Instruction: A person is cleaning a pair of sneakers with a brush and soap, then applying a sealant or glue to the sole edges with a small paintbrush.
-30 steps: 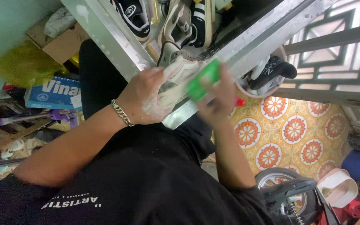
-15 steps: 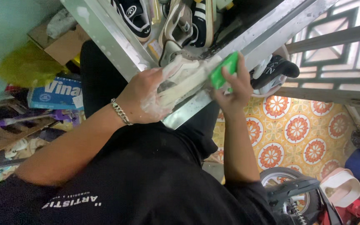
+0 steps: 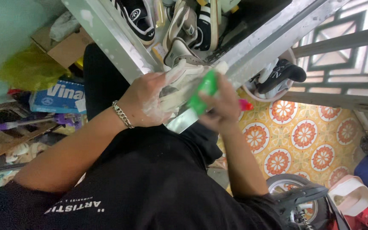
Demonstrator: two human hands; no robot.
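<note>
Two hands work together over one pale shoe (image 3: 179,87) at the near edge of a metal basin (image 3: 107,38), which serves here as the landmark. Far left of the basin lie a yellow plastic bag (image 3: 26,70) and a blue carton (image 3: 56,97) against the wall. Inside the basin sit several more shoes, among them a black-and-white sneaker (image 3: 135,17). At the basin's near rim the left hand (image 3: 148,104), wet with suds and wearing a chain bracelet (image 3: 122,114), has its fingers curled shut around the pale shoe, gripping it from the side. Just right of that, the right hand (image 3: 220,104) has its fingers closed on a green scrub brush (image 3: 203,91), pressed against the shoe; a red tip (image 3: 245,105) shows past the knuckles, and what it belongs to cannot be told. Right of the basin a black shoe (image 3: 282,72) rests in a white bowl (image 3: 258,94) on the patterned tile floor (image 3: 307,136).

Scrubbing well likely calls for a firm left-hand grip so the slippery shoe does not twist, short strokes along the seams, and keeping the shoe over the basin so suds drain there.
</note>
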